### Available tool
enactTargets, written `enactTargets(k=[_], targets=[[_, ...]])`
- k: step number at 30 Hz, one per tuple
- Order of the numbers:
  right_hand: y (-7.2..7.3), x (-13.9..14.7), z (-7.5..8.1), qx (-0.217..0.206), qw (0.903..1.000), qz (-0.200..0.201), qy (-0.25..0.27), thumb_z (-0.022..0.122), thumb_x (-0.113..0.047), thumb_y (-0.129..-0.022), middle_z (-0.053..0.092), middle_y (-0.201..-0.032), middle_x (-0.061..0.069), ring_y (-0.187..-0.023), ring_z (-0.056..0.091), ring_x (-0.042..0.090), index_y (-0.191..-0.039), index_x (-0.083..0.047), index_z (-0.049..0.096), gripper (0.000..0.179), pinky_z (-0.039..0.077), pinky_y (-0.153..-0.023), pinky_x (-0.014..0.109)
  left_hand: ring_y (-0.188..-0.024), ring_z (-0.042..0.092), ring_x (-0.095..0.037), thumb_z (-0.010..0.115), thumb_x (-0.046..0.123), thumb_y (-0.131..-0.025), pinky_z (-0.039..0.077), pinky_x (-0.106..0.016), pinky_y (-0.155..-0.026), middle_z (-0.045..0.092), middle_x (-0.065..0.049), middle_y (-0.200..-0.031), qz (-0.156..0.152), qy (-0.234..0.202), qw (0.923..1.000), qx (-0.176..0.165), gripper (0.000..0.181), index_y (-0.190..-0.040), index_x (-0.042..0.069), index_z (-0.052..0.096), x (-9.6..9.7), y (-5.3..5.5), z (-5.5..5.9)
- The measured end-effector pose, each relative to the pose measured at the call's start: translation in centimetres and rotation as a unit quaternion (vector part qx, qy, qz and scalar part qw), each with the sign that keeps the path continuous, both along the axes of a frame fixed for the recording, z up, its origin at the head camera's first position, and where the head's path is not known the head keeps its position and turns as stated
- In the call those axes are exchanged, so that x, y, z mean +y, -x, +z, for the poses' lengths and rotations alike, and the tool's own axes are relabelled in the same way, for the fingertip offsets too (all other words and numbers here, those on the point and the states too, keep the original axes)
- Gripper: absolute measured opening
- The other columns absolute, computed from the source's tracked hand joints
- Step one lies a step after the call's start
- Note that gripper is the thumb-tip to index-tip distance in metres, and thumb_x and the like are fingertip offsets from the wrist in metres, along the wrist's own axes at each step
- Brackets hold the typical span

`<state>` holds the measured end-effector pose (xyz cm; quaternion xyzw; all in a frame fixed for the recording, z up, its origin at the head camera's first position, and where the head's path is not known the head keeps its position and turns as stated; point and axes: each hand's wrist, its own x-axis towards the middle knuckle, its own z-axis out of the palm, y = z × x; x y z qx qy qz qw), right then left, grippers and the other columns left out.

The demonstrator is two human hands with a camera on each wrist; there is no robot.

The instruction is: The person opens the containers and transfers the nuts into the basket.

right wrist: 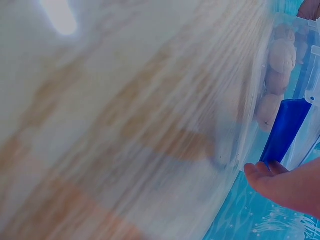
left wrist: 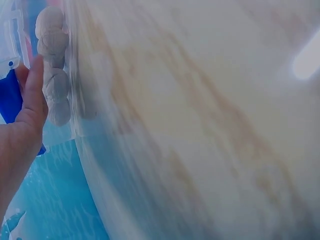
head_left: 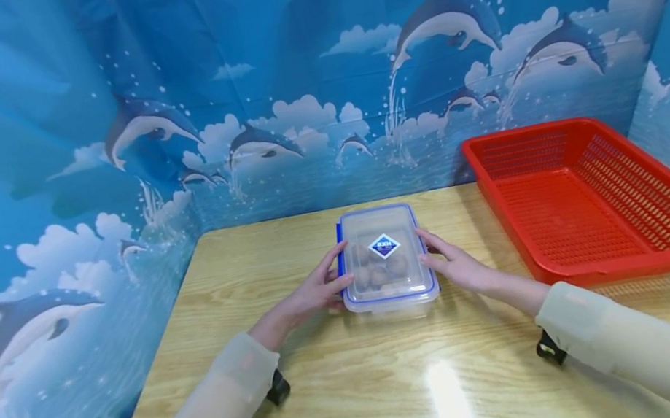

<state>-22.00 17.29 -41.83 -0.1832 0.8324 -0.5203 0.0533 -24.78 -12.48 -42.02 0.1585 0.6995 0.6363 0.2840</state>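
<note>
A clear plastic food storage box (head_left: 381, 283) with a blue-edged lid and a diamond sticker lies flat on the wooden table. Through its wall show several round, pale brown things that look like walnuts (right wrist: 281, 55). My left hand (head_left: 316, 293) holds the box's left side, thumb at the near part, forefinger farther back. From the opposite side my right hand (head_left: 461, 269) holds it in the same spread way. In the right wrist view, its fingertips touch the lower end of a blue side clip (right wrist: 286, 130). Some fingers of both hands are hidden.
A red plastic basket (head_left: 643, 261) with slotted sides stands on the table (head_left: 314, 405) to the right of the box. Behind and to the left hangs a blue dolphin-print curtain (head_left: 280, 40). Each forearm carries a black wrist device (head_left: 278, 388).
</note>
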Motion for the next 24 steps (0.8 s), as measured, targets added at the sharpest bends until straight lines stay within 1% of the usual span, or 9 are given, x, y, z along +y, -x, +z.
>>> enactTargets(k=[6,11,12,16,20,24], targets=[[-0.11,-0.08,0.23,-0.005,1.0,0.001,0.0,0.046,-0.012,-0.103,0.029,-0.147,0.035,-0.133,0.032,0.048,-0.151,0.006,0.017,0.058,0.029,-0.108,0.056,-0.107,0.061,-0.036,0.046,0.011,-0.104,0.056,-0.042,-0.079,0.041,-0.031,-0.141,-0.01,-0.004,0.9999,-0.005,0.07,-0.157,0.029,0.005,-0.21,0.12,0.05],[-0.17,-0.12,0.39,-0.006,1.0,0.002,0.001,0.046,-0.013,-0.103,0.028,-0.148,0.034,-0.134,0.031,0.048,-0.151,0.006,0.017,0.059,0.029,-0.108,0.056,-0.113,0.058,-0.039,0.046,0.011,-0.104,0.055,-0.044,-0.082,0.037,-0.03,-0.145,-0.018,-0.003,0.9997,-0.015,0.07,-0.157,0.032,0.006,-0.31,0.23,0.23],[-0.16,-0.13,0.39,-0.006,1.0,0.001,0.001,0.046,-0.012,-0.103,0.028,-0.148,0.034,-0.134,0.031,0.048,-0.151,0.006,0.017,0.059,0.029,-0.108,0.056,-0.114,0.057,-0.039,0.046,0.012,-0.104,0.055,-0.044,-0.082,0.036,-0.031,-0.146,-0.021,-0.003,0.9997,-0.013,0.07,-0.157,0.031,0.005,-0.34,0.26,0.22],[-0.08,-0.07,0.29,-0.005,1.0,0.004,0.006,0.046,-0.011,-0.103,0.026,-0.149,0.034,-0.135,0.029,0.048,-0.151,0.007,0.017,0.059,0.027,-0.109,0.055,-0.113,0.058,-0.037,0.047,0.012,-0.104,0.055,-0.043,-0.082,0.033,-0.03,-0.148,-0.019,-0.002,0.9997,-0.015,0.07,-0.157,0.033,0.006,-0.53,0.24,0.09],[0.03,0.03,0.15,-0.01,0.9999,0.009,0.01,0.045,-0.011,-0.103,0.024,-0.149,0.035,-0.135,0.028,0.049,-0.151,0.007,0.016,0.058,0.027,-0.109,0.056,-0.109,0.06,-0.034,0.047,0.013,-0.103,0.055,-0.041,-0.081,0.035,-0.029,-0.147,-0.018,0.0,0.9996,-0.022,0.072,-0.157,0.035,0.005,-0.69,0.17,-0.17],[0.12,0.11,0.08,-0.014,0.9997,0.014,0.016,0.044,-0.01,-0.104,0.023,-0.149,0.036,-0.135,0.028,0.049,-0.151,0.007,0.014,0.058,0.028,-0.109,0.056,-0.11,0.06,-0.036,0.048,0.013,-0.103,0.055,-0.044,-0.081,0.038,-0.03,-0.144,-0.023,0.001,0.9996,-0.019,0.072,-0.157,0.035,0.005,-0.74,0.19,-0.18]])
